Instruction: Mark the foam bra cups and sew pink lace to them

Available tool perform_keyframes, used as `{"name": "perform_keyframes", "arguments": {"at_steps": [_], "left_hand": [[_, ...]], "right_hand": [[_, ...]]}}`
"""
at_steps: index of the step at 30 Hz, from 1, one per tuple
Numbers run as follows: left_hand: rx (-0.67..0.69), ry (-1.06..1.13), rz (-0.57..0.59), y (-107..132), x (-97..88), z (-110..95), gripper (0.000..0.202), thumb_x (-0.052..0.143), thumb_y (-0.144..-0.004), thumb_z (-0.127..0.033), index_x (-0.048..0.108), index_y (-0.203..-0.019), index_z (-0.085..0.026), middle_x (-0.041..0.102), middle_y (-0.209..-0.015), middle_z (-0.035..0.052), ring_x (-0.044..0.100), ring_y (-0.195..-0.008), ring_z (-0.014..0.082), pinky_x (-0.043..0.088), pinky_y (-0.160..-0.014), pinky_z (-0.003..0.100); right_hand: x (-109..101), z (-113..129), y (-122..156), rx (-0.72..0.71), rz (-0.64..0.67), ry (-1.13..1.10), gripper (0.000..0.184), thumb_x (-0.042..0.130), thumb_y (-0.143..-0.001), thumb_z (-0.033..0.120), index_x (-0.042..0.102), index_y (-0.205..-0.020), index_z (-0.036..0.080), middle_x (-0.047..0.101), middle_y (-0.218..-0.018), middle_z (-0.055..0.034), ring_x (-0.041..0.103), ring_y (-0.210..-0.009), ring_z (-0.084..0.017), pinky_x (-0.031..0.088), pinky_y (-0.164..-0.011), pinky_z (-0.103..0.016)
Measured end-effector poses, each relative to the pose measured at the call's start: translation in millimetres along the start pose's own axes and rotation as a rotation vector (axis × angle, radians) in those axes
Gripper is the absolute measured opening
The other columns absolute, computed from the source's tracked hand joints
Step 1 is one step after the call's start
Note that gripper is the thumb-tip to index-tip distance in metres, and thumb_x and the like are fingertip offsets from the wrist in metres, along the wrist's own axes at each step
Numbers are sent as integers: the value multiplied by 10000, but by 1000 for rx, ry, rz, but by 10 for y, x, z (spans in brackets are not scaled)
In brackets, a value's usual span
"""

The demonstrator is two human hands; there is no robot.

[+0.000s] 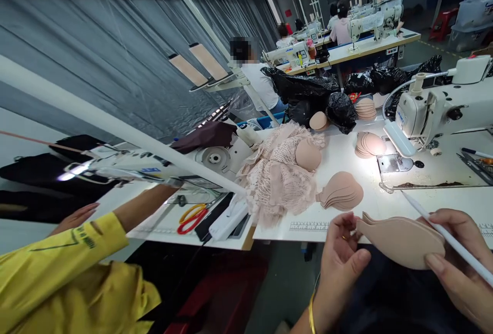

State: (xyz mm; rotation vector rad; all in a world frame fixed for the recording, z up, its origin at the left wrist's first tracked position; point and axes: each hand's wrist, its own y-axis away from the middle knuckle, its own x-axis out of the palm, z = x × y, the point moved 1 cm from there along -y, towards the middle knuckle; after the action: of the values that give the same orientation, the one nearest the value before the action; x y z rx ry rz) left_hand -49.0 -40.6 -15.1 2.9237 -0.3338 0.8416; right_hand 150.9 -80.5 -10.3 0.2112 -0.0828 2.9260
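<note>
1. Black plastic bags [308, 90] sit at the back of the white table [385, 205], bulging; their contents cannot be seen.
2. Loose on the table: a fanned stack of beige pads [341, 191], a lace heap [275, 177] with one cup [308, 154] on top, more pad stacks by the sewing machine [442, 105].
3. Foam pad [402, 241]: beige, flat, teardrop-shaped with a narrow tail, smooth surface, held in the air just in front of the table edge.
4. Left hand [341, 267] curls around the tail end, thumb pressed up.
5. Right hand [458, 264] pinches the broad end, fingers also closed on a white pen [450, 239].
6. A co-worker's yellow sleeve [65, 272] lies at left, near red-and-yellow scissors [192, 217].
</note>
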Motion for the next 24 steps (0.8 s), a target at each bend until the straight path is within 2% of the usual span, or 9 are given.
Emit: {"name": "perform_keyframes", "arguments": {"at_steps": [2,4,6,8,11,13,15,21,24], "left_hand": [[-195,208,126,34,64,147,702,908,-805,-560,698,-1365,-192,690,-1336,155,607,-1318,334,421,-1203,467],[-314,369,173,61,103,257,632,838,-872,-560,718,-1352,-167,687,-1396,172,586,-1378,349,383,-1245,484],[-305,441,93,63,90,302,516,788,-927,-499,732,-1329,-181,691,-1422,149,579,-1400,326,387,-1249,458],[-282,443,31,50,32,296,503,795,-925,-434,712,-1358,-194,700,-1422,134,600,-1381,307,423,-1222,434],[-299,397,45,40,-78,250,601,862,-855,-366,680,-1400,-189,739,-1340,137,664,-1293,309,484,-1161,431],[-319,347,71,47,-128,228,631,890,-816,-333,681,-1391,-180,762,-1260,139,691,-1245,323,510,-1125,445],[-324,311,102,61,-143,219,651,911,-780,-330,686,-1371,-174,774,-1192,136,707,-1214,341,526,-1096,459],[-301,236,144,87,-108,209,733,929,-734,-348,656,-1392,-178,777,-1149,118,719,-1176,340,534,-1055,441],[-298,219,155,90,-112,211,728,934,-729,-345,662,-1381,-168,771,-1182,124,725,-1160,334,536,-1043,429]], "right_hand": [[75,-149,54,-63,-18,-128,412,808,-928,378,578,-1270,376,726,-1166,-74,753,-965,-266,663,-817,-341],[133,-275,104,-94,24,-84,399,788,-951,345,577,-1287,377,736,-1169,-73,763,-990,-257,661,-855,-338],[128,-348,127,-109,57,64,410,788,-954,340,588,-1311,365,731,-1189,-72,759,-1024,-255,655,-877,-326],[31,-370,99,-131,25,202,381,777,-963,385,610,-1302,336,736,-1150,-67,752,-1015,-258,652,-859,-318],[-227,-359,-31,-116,-80,295,240,691,-1027,457,648,-1204,300,722,-898,-24,714,-833,-220,612,-742,-278],[-368,-334,-132,-83,-81,289,214,634,-1064,478,677,-1136,281,681,-784,-7,665,-753,-202,570,-720,-276],[-413,-279,-209,-63,-47,253,256,594,-1083,500,694,-1082,264,653,-735,-4,631,-726,-200,534,-722,-294],[-98,-14,-274,88,25,216,384,570,-1072,610,677,-960,258,606,-671,4,566,-721,-211,484,-732,-330],[-30,-5,-288,146,66,139,413,571,-1067,623,665,-915,250,589,-612,12,557,-679,-206,469,-712,-334]]}}
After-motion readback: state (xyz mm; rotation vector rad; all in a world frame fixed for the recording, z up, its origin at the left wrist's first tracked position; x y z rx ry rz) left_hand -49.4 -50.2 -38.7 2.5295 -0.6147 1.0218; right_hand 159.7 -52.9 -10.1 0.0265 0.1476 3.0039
